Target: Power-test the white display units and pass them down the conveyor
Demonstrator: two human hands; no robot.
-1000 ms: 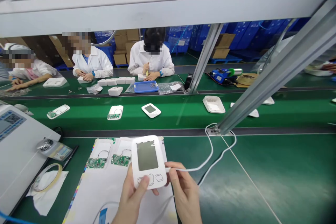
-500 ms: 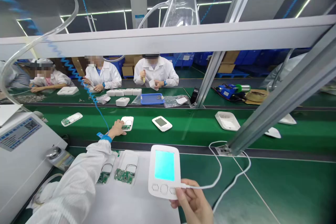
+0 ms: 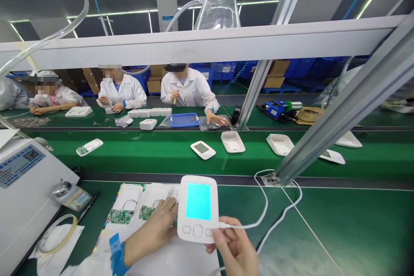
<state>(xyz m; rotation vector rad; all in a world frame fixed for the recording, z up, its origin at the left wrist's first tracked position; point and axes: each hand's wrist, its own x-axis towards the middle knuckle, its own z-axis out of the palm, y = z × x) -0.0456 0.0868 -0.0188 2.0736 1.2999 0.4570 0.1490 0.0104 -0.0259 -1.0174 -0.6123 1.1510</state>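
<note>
My right hand holds up a white handheld monitor by its lower right corner, thumb in front. Its screen glows cyan above several outlined buttons, and a white cable enters its right side. My left hand is low over the white sheet, fingers curled at a white casing half with a circuit board, mostly hidden by the hand and the monitor. To its left lie two similar casing halves with green boards, one outer and one nearer, partly covered by the hand.
On the green belt rest a board-fitted casing, a screen unit and hollow white shells. A metal post slants down at right. Co-workers sit across; one reaches a hand toward plastic bags. A tape roll lies left.
My left hand has come back from the belt to the white sheet, bringing the casing half with it. A hollow shell now appears on the belt. My right hand still holds the lit monitor.
</note>
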